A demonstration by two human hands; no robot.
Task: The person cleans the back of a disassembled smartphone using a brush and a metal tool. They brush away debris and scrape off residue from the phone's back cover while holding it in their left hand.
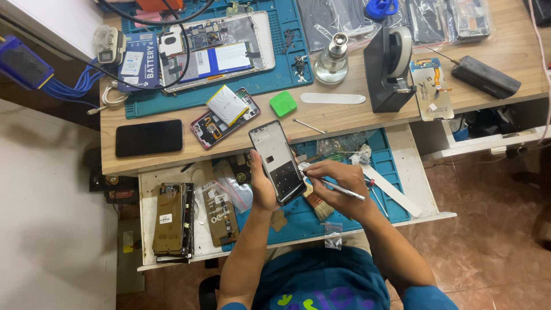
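Observation:
My left hand (pixel 262 185) grips an opened phone frame (pixel 277 162), tilted upright over the pulled-out drawer, its inner side facing me. Pinched in my right hand (pixel 340 178) is a thin metal tool (pixel 343 190) whose tip touches the frame's right edge. A small brush (pixel 318 205) lies on the blue mat (pixel 390 166) just under both hands. A small clear bag (pixel 332 235) lies at the drawer's front edge.
On the wooden desk (pixel 344 115) sit a black phone (pixel 149 138), an opened phone with a loose battery (pixel 225 116), a disassembled tablet (pixel 217 50), a green square (pixel 283 104), a glass bottle (pixel 332 60) and a tape dispenser (pixel 390 69). Phone parts (pixel 171 219) lie at the drawer's left.

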